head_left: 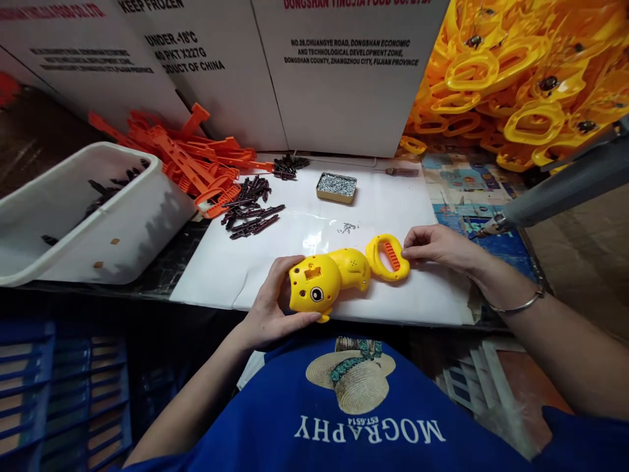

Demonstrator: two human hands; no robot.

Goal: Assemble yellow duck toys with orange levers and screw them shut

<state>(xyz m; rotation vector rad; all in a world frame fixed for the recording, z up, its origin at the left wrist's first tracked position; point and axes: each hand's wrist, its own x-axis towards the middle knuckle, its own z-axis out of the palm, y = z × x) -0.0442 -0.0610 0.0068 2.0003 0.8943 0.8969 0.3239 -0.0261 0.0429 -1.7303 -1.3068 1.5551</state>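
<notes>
A yellow plastic toy lies across the white sheet, with a cartoon eye and a square opening in its rounded head. At its right end is a loop handle with an orange ribbed trigger inside. My left hand wraps round the head, thumb along the near side. The fingertips of my right hand are pinched together at the handle's right edge; whether something small is between them is hidden. Beyond the toy lie several loose screws and a small tin full of screws.
Dark plastic parts and orange trigger strips are piled at left beside a white bin. Yellow shells heap up at back right. A grey power screwdriver reaches in from the right. Cardboard boxes wall off the back.
</notes>
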